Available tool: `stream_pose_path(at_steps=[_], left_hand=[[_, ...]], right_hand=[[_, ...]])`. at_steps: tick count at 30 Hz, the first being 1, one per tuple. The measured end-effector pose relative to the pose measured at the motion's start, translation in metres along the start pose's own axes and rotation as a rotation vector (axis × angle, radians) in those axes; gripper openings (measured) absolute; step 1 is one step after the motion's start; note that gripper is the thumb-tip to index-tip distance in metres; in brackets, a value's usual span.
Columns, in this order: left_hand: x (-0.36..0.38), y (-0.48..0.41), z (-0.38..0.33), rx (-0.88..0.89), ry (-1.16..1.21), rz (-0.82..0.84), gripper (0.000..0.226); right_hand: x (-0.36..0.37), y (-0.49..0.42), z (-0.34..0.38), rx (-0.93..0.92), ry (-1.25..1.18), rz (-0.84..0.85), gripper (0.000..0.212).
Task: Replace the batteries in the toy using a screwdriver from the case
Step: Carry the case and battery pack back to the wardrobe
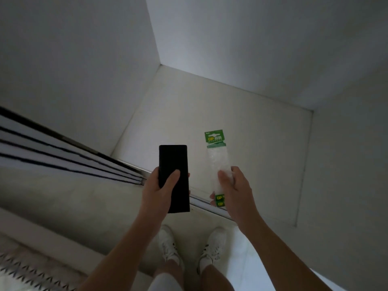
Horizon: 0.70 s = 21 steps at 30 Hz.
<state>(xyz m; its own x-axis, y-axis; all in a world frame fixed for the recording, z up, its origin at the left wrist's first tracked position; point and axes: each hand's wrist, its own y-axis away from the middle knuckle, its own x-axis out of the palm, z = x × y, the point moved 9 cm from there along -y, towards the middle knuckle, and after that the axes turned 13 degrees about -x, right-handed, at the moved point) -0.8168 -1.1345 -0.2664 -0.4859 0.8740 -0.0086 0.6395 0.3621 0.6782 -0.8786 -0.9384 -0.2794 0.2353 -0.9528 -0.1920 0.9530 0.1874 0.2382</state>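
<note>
My left hand (pixel 156 191) grips a flat black rectangular case (pixel 173 162) upright, thumb across its front. My right hand (pixel 235 191) holds a long clear plastic battery pack (pixel 218 158) by its lower part. The pack has a green card header at the top, and green-and-yellow batteries (pixel 219 201) show at the bottom by my fingers. Both hands are held out in front of me over a pale shelf or cupboard floor (pixel 252 133). No toy and no screwdriver can be seen.
White walls (pixel 84 59) close in the recess on the left, back and right. A sliding-door track (pixel 201 199) runs across below my hands, with dark-striped door edges (pixel 63 156) at the left. My feet in white shoes (pixel 168 242) stand on the pale floor below.
</note>
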Motion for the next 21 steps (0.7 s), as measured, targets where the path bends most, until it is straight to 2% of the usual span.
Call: stream_pose_path(at_steps=[10, 15, 21], left_hand=[[0.047, -0.113, 0.020, -0.107, -0.070, 0.079, 0.016], [0.073, -0.189, 0.024, -0.161, -0.103, 0.149, 0.023], [0.108, -0.263, 0.019, -0.126, -0.224, 0.193, 0.026]], right_hand=[[-0.026, -0.097, -0.066, 0.019, 0.154, -0.103, 0.029], [-0.036, -0.156, -0.095, 0.041, 0.170, -0.182, 0.021], [-0.044, -0.205, -0.129, 0.089, 0.152, -0.296, 0.017]])
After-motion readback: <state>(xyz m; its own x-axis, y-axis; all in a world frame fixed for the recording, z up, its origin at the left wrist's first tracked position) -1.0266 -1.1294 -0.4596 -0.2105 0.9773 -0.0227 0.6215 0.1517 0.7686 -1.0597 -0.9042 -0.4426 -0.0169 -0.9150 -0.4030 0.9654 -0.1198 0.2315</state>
